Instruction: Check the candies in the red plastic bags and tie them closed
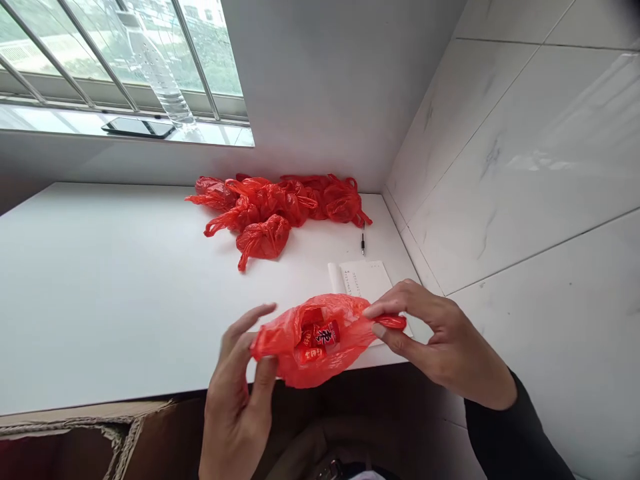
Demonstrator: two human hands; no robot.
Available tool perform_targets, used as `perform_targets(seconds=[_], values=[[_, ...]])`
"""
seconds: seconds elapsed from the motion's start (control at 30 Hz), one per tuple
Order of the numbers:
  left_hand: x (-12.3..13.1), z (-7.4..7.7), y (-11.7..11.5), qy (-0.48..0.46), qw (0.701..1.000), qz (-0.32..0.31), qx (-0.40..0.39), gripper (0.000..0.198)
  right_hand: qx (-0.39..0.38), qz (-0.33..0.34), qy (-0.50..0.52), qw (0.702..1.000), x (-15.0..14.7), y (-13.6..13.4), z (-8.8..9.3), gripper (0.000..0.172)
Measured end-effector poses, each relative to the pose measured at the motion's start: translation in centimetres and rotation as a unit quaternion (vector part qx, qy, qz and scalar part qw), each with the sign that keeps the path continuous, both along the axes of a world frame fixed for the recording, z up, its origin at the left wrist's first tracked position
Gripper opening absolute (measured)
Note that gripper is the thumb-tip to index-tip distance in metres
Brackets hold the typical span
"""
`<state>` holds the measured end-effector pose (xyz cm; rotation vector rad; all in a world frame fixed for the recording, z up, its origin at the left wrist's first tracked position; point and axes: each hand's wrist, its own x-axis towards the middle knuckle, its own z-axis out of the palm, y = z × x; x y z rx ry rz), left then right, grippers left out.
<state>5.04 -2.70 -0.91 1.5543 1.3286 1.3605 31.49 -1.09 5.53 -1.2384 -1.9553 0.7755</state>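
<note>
A small red plastic bag point(320, 347) hangs between both my hands at the white table's front edge. Small red packets point(316, 337) show through its thin film. My left hand point(235, 407) pinches the bag's left handle with thumb and fingers. My right hand point(440, 340) pinches the twisted right handle, pulling it out sideways. A pile of several tied red bags point(280, 207) lies farther back on the table, against the wall.
A white table point(110, 287) fills the left. A sheet of paper point(363, 279) and a small pen point(363, 241) lie near the tiled right wall. A phone point(137, 127) and a clear bottle point(160, 80) stand on the windowsill. A cardboard box point(85, 433) sits below left.
</note>
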Motion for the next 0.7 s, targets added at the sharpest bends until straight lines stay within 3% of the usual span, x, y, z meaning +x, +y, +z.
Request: perform_targets(seconds=[0.03,0.1,0.17,0.23,0.3,0.4,0.47,0.57,0.63,0.7], values=[[0.3,0.3,0.3,-0.096,0.995,-0.029,-0.029,0.02,0.02,0.02,0.016,0.999,-0.5,0.1,0.1,0.02],[0.9,0.7,1.1,-0.263,0.956,-0.08,-0.105,0.028,0.046,0.053,0.042,0.997,-1.5,0.3,0.4,0.023],[1.6,0.9,1.7,-0.321,0.926,-0.079,-0.184,0.031,0.061,0.076,0.056,0.994,-2.5,0.6,0.5,0.024],[2.2,0.9,1.8,-0.29,0.928,-0.036,-0.233,0.03,0.075,0.09,0.054,0.992,-3.5,0.9,0.5,0.023],[2.8,1.1,1.4,-0.227,0.943,-0.039,-0.24,0.032,0.093,0.09,0.04,0.991,-4.3,1.3,0.4,0.024],[3.4,1.7,0.4,-0.082,0.959,-0.152,-0.226,0.036,0.12,0.083,0.026,0.989,-5.1,1.7,0.2,0.023],[3.6,2.1,0.1,0.002,0.957,-0.2,-0.21,0.027,0.113,0.102,0.023,0.988,-5.4,2.0,0.0,0.017],[3.5,2.2,0.5,-0.042,0.964,-0.178,-0.194,0.031,0.051,0.138,0.039,0.988,-5.3,2.5,-0.6,0.021],[3.1,1.8,1.1,-0.109,0.957,-0.147,-0.223,0.044,0.016,0.129,0.05,0.99,-5.0,2.8,-1.2,0.023],[2.5,1.3,1.6,-0.153,0.943,-0.134,-0.264,0.046,0.007,0.106,0.055,0.993,-4.6,3.0,-1.8,0.015]])
